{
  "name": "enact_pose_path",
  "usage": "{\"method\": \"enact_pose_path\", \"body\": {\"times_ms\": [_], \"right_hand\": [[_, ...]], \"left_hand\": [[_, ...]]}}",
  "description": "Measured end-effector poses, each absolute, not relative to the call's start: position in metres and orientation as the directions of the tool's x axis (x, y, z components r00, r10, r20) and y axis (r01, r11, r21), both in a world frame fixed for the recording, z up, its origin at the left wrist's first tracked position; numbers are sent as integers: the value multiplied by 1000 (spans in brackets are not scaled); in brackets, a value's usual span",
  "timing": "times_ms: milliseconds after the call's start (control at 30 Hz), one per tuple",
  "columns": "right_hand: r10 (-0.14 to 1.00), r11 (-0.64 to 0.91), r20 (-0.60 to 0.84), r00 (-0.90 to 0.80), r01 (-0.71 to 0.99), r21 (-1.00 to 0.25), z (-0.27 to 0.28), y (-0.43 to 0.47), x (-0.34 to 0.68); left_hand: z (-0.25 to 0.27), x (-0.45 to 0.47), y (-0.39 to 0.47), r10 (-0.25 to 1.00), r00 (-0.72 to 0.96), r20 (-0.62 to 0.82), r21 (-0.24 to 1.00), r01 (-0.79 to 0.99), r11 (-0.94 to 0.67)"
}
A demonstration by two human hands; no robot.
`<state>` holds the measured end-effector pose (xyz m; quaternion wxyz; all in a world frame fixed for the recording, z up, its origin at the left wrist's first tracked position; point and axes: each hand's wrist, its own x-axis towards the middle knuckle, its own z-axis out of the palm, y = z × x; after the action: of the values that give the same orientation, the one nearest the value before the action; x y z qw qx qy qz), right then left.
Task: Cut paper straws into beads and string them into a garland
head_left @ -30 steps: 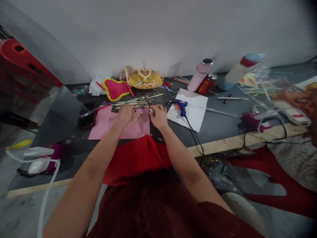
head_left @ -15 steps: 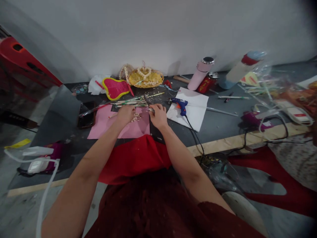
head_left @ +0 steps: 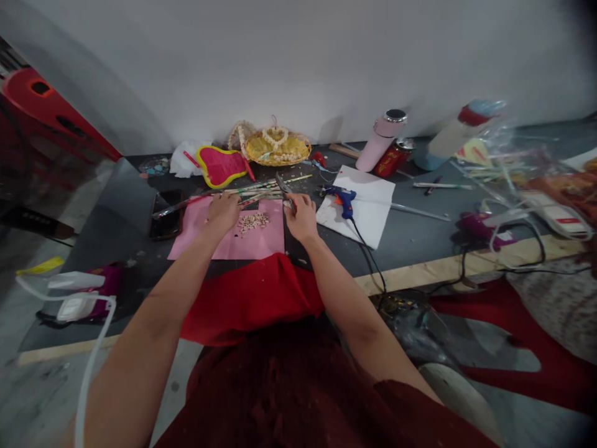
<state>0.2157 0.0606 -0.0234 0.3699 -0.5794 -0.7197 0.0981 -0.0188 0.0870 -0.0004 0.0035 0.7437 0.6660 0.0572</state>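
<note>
My left hand (head_left: 224, 211) is curled at the left end of a bundle of thin patterned sticks (head_left: 262, 190), over the pink sheet (head_left: 196, 239). Whatever lies under its fingertips is hidden. Beside the sheet's right edge, my right hand (head_left: 302, 218) is closed around a hand tool that looks like shears (head_left: 282, 185); its dark curved blade points away from me, and the grips are mostly covered. Between the hands, a pile of small pale cut pieces (head_left: 253, 223) is spread on the pink sheet.
A blue glue gun (head_left: 341, 198) rests on a white board (head_left: 373, 214) to the right. Behind are a yellow basket (head_left: 298, 149), a pink flask (head_left: 380, 143) and a red can (head_left: 394, 158). A phone (head_left: 166, 218) lies left, near a pink-and-yellow pad (head_left: 221, 167).
My left hand has moved left, away from the cut pieces, uncovering more of the pile. My right hand stays near the sheet's edge, with more of the shears' blade showing.
</note>
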Motion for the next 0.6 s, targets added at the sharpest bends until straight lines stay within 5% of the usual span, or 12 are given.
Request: {"method": "enact_pose_path", "body": {"times_ms": [367,600], "right_hand": [[896,300,444,6,729,-615,-23,61,217],[915,269,404,-11,762,-589,-23,61,217]], "left_hand": [[3,-41,88,989,55,141,-27,998,-51],[14,-55,90,975,-103,199,58,994,93]]}}
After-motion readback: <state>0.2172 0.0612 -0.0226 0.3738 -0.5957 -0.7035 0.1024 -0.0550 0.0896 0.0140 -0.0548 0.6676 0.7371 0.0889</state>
